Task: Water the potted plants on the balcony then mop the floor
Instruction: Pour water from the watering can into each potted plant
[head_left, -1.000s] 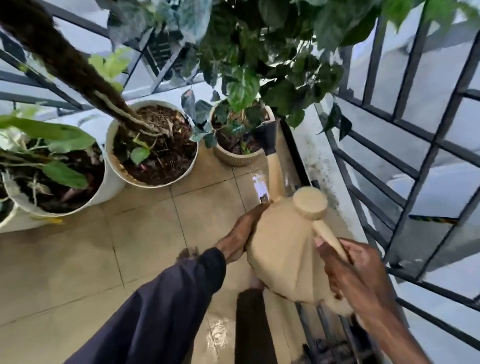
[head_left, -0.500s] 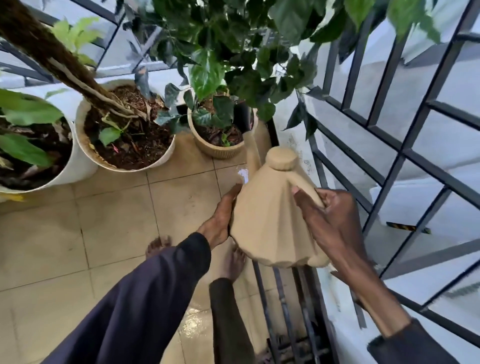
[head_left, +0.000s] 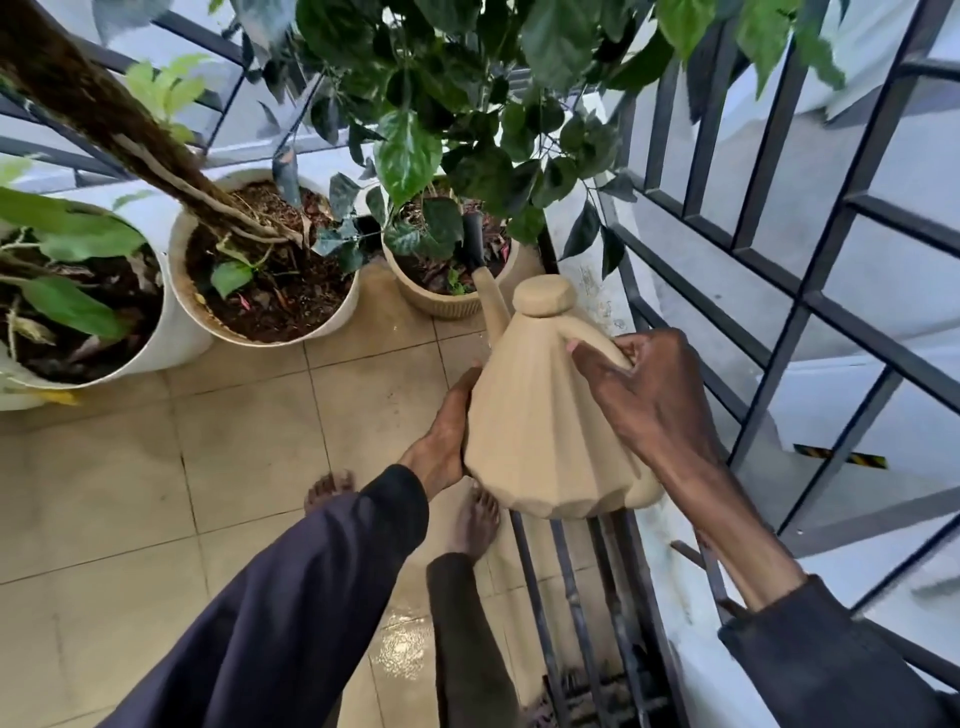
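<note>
A beige faceted watering can (head_left: 540, 426) is held tilted forward between both hands. My right hand (head_left: 639, 395) grips its handle from the right. My left hand (head_left: 447, 431) presses flat against its left side. The spout ends in a black nozzle (head_left: 474, 241) over the soil of a small beige ribbed pot (head_left: 441, 304) with dark green leaves. To its left stands a round white pot (head_left: 337, 312) with a thick leaning trunk, and another white pot (head_left: 171, 332) sits at the far left.
Dark metal railing (head_left: 810, 306) runs along the right side and behind the pots. A metal floor grate (head_left: 582, 587) lies under the can. The beige tiles (head_left: 249, 447) are wet and shiny near my bare feet (head_left: 478, 519). Leafy branches (head_left: 467, 78) hang overhead.
The can has been brought up and forward, so its black nozzle now reaches over the small beige pot. My right hand slid up on the handle; the view has moved closer to the pots.
</note>
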